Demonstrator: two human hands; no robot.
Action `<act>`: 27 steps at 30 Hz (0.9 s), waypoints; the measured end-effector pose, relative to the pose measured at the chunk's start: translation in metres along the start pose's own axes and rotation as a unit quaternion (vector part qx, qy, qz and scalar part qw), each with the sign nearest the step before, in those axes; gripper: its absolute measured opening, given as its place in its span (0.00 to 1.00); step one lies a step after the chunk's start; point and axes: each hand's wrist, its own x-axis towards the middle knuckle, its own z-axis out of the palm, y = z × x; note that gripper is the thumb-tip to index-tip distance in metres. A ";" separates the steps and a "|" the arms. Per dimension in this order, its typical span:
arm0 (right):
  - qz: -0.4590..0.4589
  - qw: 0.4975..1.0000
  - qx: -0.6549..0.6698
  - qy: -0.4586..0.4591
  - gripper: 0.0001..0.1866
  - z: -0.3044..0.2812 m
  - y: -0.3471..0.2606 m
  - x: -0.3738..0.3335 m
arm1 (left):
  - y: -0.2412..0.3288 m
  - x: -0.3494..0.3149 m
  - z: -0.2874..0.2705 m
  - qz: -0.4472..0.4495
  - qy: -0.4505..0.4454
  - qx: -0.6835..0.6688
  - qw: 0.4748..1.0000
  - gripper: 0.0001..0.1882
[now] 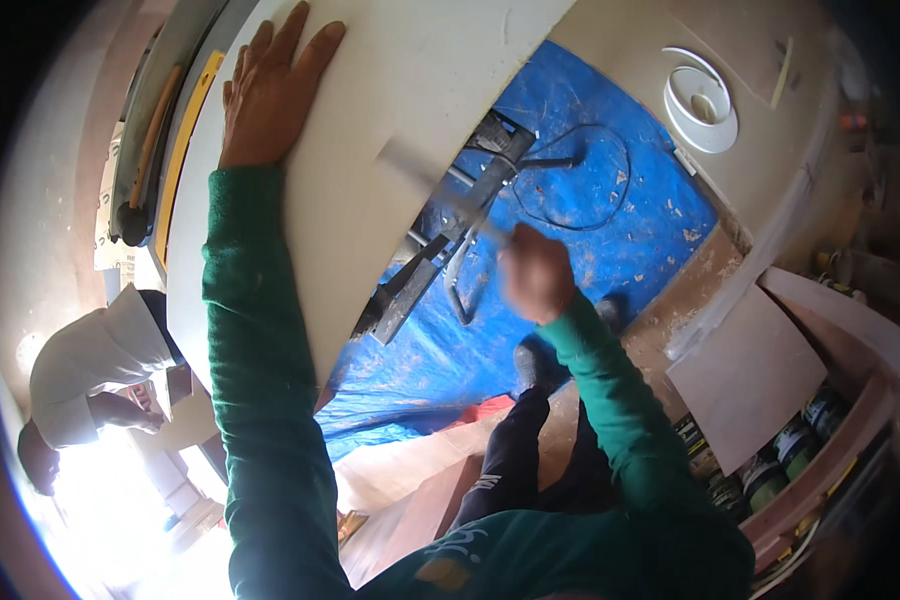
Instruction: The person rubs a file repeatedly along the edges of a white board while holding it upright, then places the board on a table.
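My left hand [275, 92] lies flat on a large pale board [400, 80], its fingers stretched toward the far side. To the right of the board's long edge, my right hand [537, 275] is wrapped round a long, narrow, flat tool [420, 170]. The tool points up and left from the fist, across the board's edge. Motion smears both tool and fist, so its exact kind cannot be made out. Beyond the edge a black metal stand [440, 250] shows, partly hidden by the board.
A blue sheet [580, 190] covers the floor, with a dark cable looped on it. Cut-out white rings [705, 105] lie at the far right. Several tins [795, 445] stand by a loose panel [750, 375]. At the left, another person [100, 370] bends over near bright light.
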 end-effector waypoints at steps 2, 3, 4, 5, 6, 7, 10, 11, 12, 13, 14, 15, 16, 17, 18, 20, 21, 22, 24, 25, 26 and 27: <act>-0.029 0.999 -0.018 -0.001 0.10 -0.001 0.001 0.011 | -0.007 0.006 0.005 0.068 0.010 0.040 0.997 0.23; -0.060 0.996 -0.053 0.025 0.10 0.000 0.011 0.034 | -0.004 0.005 0.007 0.037 -0.020 0.108 0.993 0.25; -0.148 0.968 -0.185 0.087 0.07 -0.010 0.021 0.067 | 0.010 0.010 0.004 0.007 -0.046 0.177 0.983 0.29; -0.217 0.906 -0.318 0.174 0.04 -0.023 0.027 0.102 | 0.012 0.012 0.003 0.029 -0.044 0.203 0.978 0.30; -0.070 0.972 -0.161 0.153 0.04 -0.033 0.016 0.110 | 0.008 0.009 0.004 0.047 -0.045 0.232 0.971 0.30; 0.078 0.989 0.008 0.125 0.04 -0.036 0.002 0.114 | -0.018 0.004 0.006 0.116 -0.018 0.220 0.968 0.25; -0.103 0.980 -0.142 0.090 0.06 0.001 0.016 0.021 | -0.003 0.002 0.009 0.054 0.020 0.073 0.996 0.22; -0.044 0.999 -0.004 -0.005 0.06 0.003 0.009 0.003 | 0.008 0.000 0.009 -0.011 0.019 0.009 1.000 0.21; -0.073 0.995 -0.058 0.035 0.06 0.004 0.009 0.009 | 0.003 0.001 0.009 0.061 0.026 0.060 0.996 0.21; -0.102 0.986 -0.111 0.072 0.06 0.009 0.010 0.025 | -0.010 0.001 0.010 0.131 0.032 0.111 0.985 0.20; -0.123 0.963 -0.223 0.083 0.05 -0.002 0.008 0.055 | -0.019 0.002 0.006 0.197 0.042 0.168 0.965 0.20; -0.139 0.923 -0.345 0.101 0.04 -0.016 0.011 0.083 | -0.017 0.003 0.007 0.200 0.047 0.171 0.964 0.20; -0.151 0.868 -0.456 0.123 0.04 -0.031 0.012 0.111 | -0.013 0.004 0.008 0.205 0.049 0.171 0.962 0.19; -0.163 0.870 -0.442 0.143 0.04 -0.032 0.011 0.103 | -0.009 0.006 0.007 0.211 0.052 0.169 0.961 0.19; -0.176 0.871 -0.429 0.163 0.04 -0.028 0.010 0.086 | -0.007 0.002 0.009 0.192 0.036 0.178 0.964 0.19; -0.115 0.957 -0.254 0.077 0.05 -0.020 0.001 0.037 | -0.010 -0.003 0.008 0.145 0.021 0.197 0.969 0.19; -0.003 0.996 -0.089 0.004 0.07 -0.017 -0.005 0.004 | -0.011 -0.004 0.005 0.136 0.014 0.201 0.970 0.20; 0.013 0.996 -0.085 -0.017 0.08 -0.025 -0.014 0.003 | -0.007 -0.004 0.005 0.129 0.004 0.200 0.971 0.21; -0.008 0.991 -0.130 -0.017 0.09 -0.035 -0.017 0.021 | 0.004 -0.005 0.010 0.061 0.006 0.143 0.988 0.25; -0.049 0.982 -0.182 0.008 0.10 -0.046 -0.017 0.058 | 0.018 -0.002 0.011 0.001 0.024 0.086 0.996 0.27; 0.050 0.985 -0.167 0.003 0.08 -0.059 -0.016 0.087 | 0.024 -0.001 0.008 -0.062 0.040 0.032 0.997 0.31; 0.092 0.985 -0.149 -0.005 0.04 -0.075 -0.021 0.109 | 0.025 -0.001 0.009 -0.057 0.048 0.033 0.997 0.32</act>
